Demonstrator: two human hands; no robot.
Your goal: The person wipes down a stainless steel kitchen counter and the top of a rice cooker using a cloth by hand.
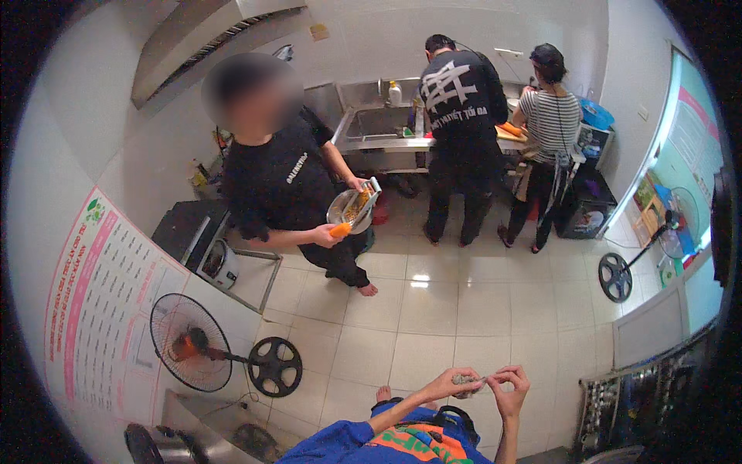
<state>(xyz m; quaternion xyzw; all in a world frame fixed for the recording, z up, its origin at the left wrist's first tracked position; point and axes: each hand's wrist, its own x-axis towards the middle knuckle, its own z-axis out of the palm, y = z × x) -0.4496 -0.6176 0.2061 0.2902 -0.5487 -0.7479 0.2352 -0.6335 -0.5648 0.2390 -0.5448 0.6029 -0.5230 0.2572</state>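
Observation:
At the lower middle, my left hand [455, 383] is closed around a small greyish bundle [464, 380], too small to identify. My right hand [509, 387] is beside it, thumb and forefinger pinched together at the bundle's right end, with the other fingers curled. Both hands are held up over the tiled floor, in front of my blue shirt with an orange print [417, 443]. A thin part of the bundle seems to run between the two hands. Whatever lies inside my left palm is hidden by the fingers.
Facing me, a co-worker [278, 168] holds a grater over a metal bowl [348, 217] and a carrot [340, 230]. Two more people stand at the sink counter [382, 142]. Standing fans [191, 342] are at left and right [615, 277]. A metal rack [614, 412] is at the lower right.

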